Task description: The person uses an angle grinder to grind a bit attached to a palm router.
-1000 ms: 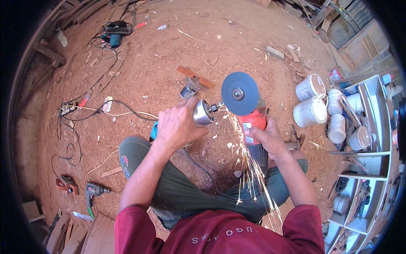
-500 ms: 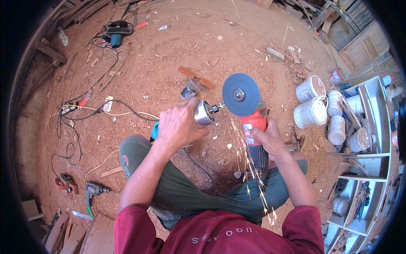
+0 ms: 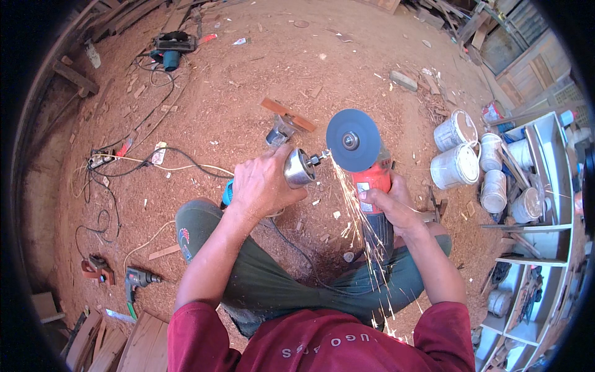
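Note:
My left hand [image 3: 263,183] is wrapped round a trim router [image 3: 299,168] with a silver body and a blue end. From its collet a small bit [image 3: 325,154] points right, touching or very near the left rim of a dark grey cutting disc [image 3: 354,127]. That disc is on a red and black angle grinder [image 3: 373,180], gripped by my right hand [image 3: 395,204]. A stream of sparks [image 3: 353,208] falls from the contact area toward my right leg. Beyond my left hand lies a clear router base [image 3: 281,130] against an orange-brown strip [image 3: 288,115].
Shavings cover the floor. Cords run at left near a drill [image 3: 140,279], a small orange power tool [image 3: 97,270] and a power strip [image 3: 101,157]. A circular saw [image 3: 170,49] lies far left. Whitish buckets [image 3: 455,166] and a white shelf unit [image 3: 538,228] stand at right.
The spark stream has grown thicker and now starts right at the bit and the disc's edge. Both hands and tools stay nearly in place.

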`<state>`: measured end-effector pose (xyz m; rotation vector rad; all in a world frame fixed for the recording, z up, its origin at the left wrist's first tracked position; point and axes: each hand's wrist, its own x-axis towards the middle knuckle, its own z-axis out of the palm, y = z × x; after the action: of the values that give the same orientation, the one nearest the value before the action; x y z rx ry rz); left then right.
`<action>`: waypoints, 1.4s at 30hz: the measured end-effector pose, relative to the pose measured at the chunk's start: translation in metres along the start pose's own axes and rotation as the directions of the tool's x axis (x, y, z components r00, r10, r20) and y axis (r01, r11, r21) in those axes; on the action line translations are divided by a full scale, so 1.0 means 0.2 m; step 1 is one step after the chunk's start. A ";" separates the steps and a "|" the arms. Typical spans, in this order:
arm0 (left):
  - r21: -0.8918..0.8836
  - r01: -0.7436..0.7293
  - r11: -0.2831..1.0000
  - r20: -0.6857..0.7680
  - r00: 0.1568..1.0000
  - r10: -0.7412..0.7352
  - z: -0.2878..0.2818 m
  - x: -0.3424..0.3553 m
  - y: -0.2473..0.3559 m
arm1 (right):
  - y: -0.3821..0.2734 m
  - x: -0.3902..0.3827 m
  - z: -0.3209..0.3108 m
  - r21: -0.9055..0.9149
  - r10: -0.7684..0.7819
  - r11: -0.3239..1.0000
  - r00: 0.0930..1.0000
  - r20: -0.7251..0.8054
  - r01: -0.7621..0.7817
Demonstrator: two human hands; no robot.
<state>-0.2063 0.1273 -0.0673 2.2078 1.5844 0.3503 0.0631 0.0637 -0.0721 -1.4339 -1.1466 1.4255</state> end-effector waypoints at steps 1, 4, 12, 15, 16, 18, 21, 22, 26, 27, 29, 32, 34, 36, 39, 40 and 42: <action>0.002 -0.001 1.000 0.002 1.000 0.001 0.00 0.00 0.00 | 0.01 0.00 -0.01 0.009 -0.012 1.000 1.000 0.000 0.012; -0.007 -0.035 0.999 -0.014 0.999 0.035 0.01 0.00 -0.01 | 0.00 0.00 0.00 0.026 0.003 1.000 1.000 0.011 -0.004; -0.003 -0.054 0.999 -0.033 0.998 0.054 0.01 0.00 -0.02 | 0.02 0.00 -0.01 0.043 -0.017 0.999 0.999 0.027 0.016; -0.016 -0.041 0.999 -0.021 0.999 0.041 0.01 0.00 -0.01 | 0.00 0.00 0.00 0.042 -0.023 0.999 1.000 0.018 0.022; -0.018 -0.023 1.000 -0.014 1.000 0.023 0.01 0.00 -0.01 | -0.01 -0.01 0.01 0.037 -0.022 0.999 1.000 0.011 0.022; -0.021 -0.025 0.999 -0.014 1.000 0.024 0.01 0.00 -0.01 | -0.01 -0.01 0.01 0.035 -0.024 0.999 1.000 0.018 0.024; -0.019 -0.057 0.998 -0.029 0.998 0.056 0.01 -0.01 -0.02 | 0.00 0.00 0.00 0.033 -0.013 0.999 1.000 0.021 0.013; -0.018 -0.056 0.998 -0.026 0.998 0.056 0.00 -0.01 -0.02 | 0.01 0.00 0.00 0.032 -0.007 0.999 1.000 0.020 0.006; -0.002 -0.052 0.999 -0.014 0.999 0.052 0.01 0.00 -0.02 | 0.00 0.00 0.00 0.035 -0.008 0.999 1.000 0.010 0.008; -0.001 -0.051 0.999 -0.016 0.999 0.051 0.01 0.00 -0.02 | 0.00 0.00 0.01 0.045 -0.012 0.999 1.000 0.010 0.011; -0.001 -0.051 0.999 -0.020 0.999 0.050 0.01 0.00 -0.02 | 0.00 0.00 0.01 0.054 -0.021 0.998 1.000 0.007 0.021; 0.005 -0.047 0.999 -0.018 0.999 0.047 0.00 0.00 -0.02 | -0.01 0.00 0.01 0.043 -0.015 0.999 1.000 0.004 0.015; -0.002 -0.049 0.999 -0.028 0.998 0.049 0.00 0.00 -0.01 | -0.01 0.00 0.00 0.029 0.021 0.999 1.000 0.010 -0.021; -0.005 -0.051 0.999 -0.031 0.998 0.051 0.00 0.00 -0.01 | -0.01 0.00 0.00 0.044 0.015 0.999 1.000 0.014 -0.016; -0.005 -0.053 0.999 -0.034 0.998 0.053 0.01 0.00 -0.02 | 0.00 0.00 0.00 0.037 -0.008 0.999 1.000 0.016 0.007; -0.006 -0.056 0.998 -0.041 0.998 0.055 0.01 -0.01 -0.02 | 0.01 0.01 0.00 0.030 -0.018 0.999 1.000 0.017 0.017; -0.003 -0.056 0.998 -0.040 0.998 0.055 0.01 0.00 -0.02 | 0.01 0.01 0.00 0.036 -0.024 0.999 1.000 0.019 0.023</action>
<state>-0.2088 0.1271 -0.0704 2.2588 1.5436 0.4154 0.0627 0.0646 -0.0744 -1.3806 -1.1412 1.4396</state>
